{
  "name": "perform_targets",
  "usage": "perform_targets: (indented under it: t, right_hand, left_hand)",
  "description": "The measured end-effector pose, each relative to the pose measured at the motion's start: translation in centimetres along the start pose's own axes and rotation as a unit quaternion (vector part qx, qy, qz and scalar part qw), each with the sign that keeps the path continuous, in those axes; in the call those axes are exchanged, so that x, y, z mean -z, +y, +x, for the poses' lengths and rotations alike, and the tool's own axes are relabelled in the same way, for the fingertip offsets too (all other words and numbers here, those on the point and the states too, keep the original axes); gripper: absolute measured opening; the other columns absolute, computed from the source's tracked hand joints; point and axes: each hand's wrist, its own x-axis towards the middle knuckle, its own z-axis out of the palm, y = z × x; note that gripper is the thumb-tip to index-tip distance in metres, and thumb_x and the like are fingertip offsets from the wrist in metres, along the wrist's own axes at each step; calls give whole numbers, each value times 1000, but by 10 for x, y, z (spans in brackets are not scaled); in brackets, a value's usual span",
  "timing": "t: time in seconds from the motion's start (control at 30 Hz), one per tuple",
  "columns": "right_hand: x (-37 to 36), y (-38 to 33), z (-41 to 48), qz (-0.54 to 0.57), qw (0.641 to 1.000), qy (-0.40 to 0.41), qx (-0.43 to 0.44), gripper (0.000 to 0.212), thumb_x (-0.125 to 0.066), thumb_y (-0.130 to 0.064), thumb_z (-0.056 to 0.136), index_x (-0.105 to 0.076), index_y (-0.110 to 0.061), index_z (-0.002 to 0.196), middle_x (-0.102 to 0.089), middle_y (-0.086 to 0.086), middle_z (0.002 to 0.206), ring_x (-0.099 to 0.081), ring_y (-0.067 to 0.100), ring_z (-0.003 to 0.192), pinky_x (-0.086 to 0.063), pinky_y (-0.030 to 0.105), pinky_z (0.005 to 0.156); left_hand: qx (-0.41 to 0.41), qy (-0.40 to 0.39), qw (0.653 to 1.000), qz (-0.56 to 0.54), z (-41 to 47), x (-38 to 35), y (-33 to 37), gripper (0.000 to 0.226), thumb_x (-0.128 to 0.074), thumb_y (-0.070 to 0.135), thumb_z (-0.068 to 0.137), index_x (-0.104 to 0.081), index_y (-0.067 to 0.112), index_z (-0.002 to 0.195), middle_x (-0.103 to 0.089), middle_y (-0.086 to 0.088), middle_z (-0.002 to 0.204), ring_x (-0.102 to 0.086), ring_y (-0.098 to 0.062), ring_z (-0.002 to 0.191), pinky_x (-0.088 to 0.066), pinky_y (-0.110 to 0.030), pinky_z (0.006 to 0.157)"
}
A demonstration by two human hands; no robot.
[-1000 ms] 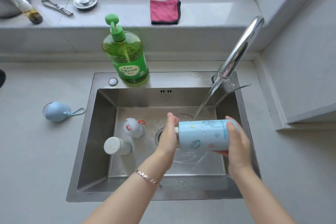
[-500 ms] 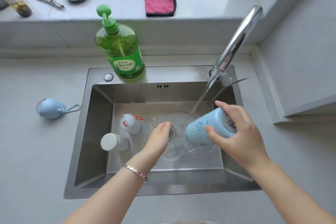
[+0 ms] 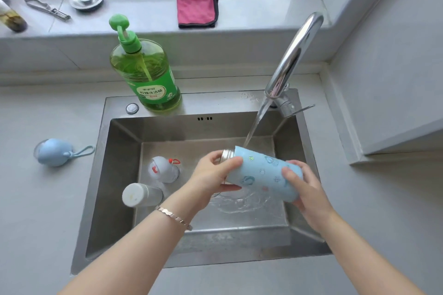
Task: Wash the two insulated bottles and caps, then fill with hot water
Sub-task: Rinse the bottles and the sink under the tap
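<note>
As the water (image 3: pixel 254 127) runs, we look down on the grey counter (image 3: pixel 48 211) and the steel sink (image 3: pixel 115 175) set into it. The curved faucet (image 3: pixel 294 55) stands at the sink's far right corner, and its stream lands on the upper side of the blue bottle (image 3: pixel 261 172), close to the steel neck. The green soap bottle (image 3: pixel 148 74) stands upright on the sink's back rim.

Over the basin, we see the blue bottle held nearly sideways, uncapped, mouth to the left. The left hand (image 3: pixel 213 177) curls round the neck end, and the right hand (image 3: pixel 304 184) grips the base end, fingers wrapped over it.

Down on the sink floor at the left lies the white bottle (image 3: pixel 139 195), with the white cap (image 3: pixel 163 170) and its red loop just beyond. The blue cap (image 3: pixel 54 152) sits on the counter left of the sink. A pink cloth (image 3: pixel 196 11) lies folded on the sill.
</note>
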Motion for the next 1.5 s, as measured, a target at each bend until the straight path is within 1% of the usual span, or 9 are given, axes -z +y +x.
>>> perform_targets:
  t: [0.13, 0.33, 0.57, 0.67, 0.87, 1.0, 1.1, 1.3, 1.5]
  right_hand:
    - [1, -13, 12, -304, 945, -117, 34, 68, -87, -25, 58, -45, -39, 111, -59, -11, 107, -60, -5, 87, -47, 11, 62]
    - [-22, -12, 45, -245, 954, 45, 166, 72, -88, -26, 55, -48, -47, 111, -62, -17, 108, -58, 0, 100, -45, 17, 79]
    - [-37, 5, 60, -288, 930, 75, 215, 74, -88, -17, 52, -51, -33, 114, -52, -5, 110, -47, 2, 97, -31, -4, 78]
    - [-41, -5, 68, -276, 928, 91, 234, 71, -89, -21, 52, -53, -32, 112, -56, -7, 111, -51, 6, 101, -37, 6, 85]
    - [-37, -2, 60, -296, 924, 94, 223, 70, -90, -23, 50, -56, -27, 112, -61, -7, 109, -55, 8, 100, -40, 9, 81]
    - [-41, -16, 59, -313, 920, 132, 198, 69, -87, -29, 52, -55, -27, 113, -59, -6, 109, -55, 13, 99, -47, 28, 83]
    - [-39, -20, 39, -524, 843, 56, 105, 62, -80, -41, 55, -49, -32, 108, -48, -7, 96, -55, 16, 90, -44, 29, 73]
    - [-40, 0, 15, -840, 528, -78, -100, 70, -76, -47, 61, -46, -25, 121, -49, 2, 117, -52, 21, 108, -36, 32, 85]
    - [-64, 13, 17, -889, 441, -89, -87, 70, -73, -50, 63, -47, -24, 122, -49, 4, 120, -50, 20, 108, -33, 31, 83]
  left_hand:
    - [-132, 31, 956, 260, 10, -18, 25, 71, -77, 22, 69, -42, 24, 131, -56, 7, 111, -60, -8, 95, -53, -22, 75]
    - [-212, 1, 929, 303, 10, -35, 43, 104, -84, 29, 63, -19, 33, 144, -46, 15, 123, -53, -3, 105, -42, -16, 82]
    - [-175, 80, 914, 358, -4, 38, 8, 18, -63, 16, 87, -61, 20, 104, -66, 5, 101, -61, -4, 92, -47, -21, 90]
    - [-134, 98, 931, 324, -15, 64, -10, 15, -60, 9, 88, -60, 24, 91, -64, 13, 87, -60, 1, 85, -44, -10, 77]
    - [-90, 142, 947, 273, -37, 91, -34, 23, -60, 8, 88, -60, 31, 84, -68, 8, 91, -63, -7, 90, -47, -25, 84]
    - [-89, 158, 955, 235, -49, 99, -41, 21, -58, 8, 89, -62, 29, 86, -69, 4, 95, -64, -13, 94, -46, -28, 84]
    - [-81, 163, 957, 226, -59, 108, -46, 20, -58, 9, 89, -63, 29, 87, -69, 4, 97, -64, -13, 96, -47, -31, 89]
    - [-73, 172, 953, 240, -74, 123, -59, 17, -59, 11, 89, -63, 28, 90, -69, 2, 98, -63, -15, 98, -47, -35, 92]
    - [-72, 148, 956, 242, -84, 126, -71, 14, -58, 10, 89, -64, 18, 99, -69, 1, 97, -63, -12, 95, -45, -26, 81]
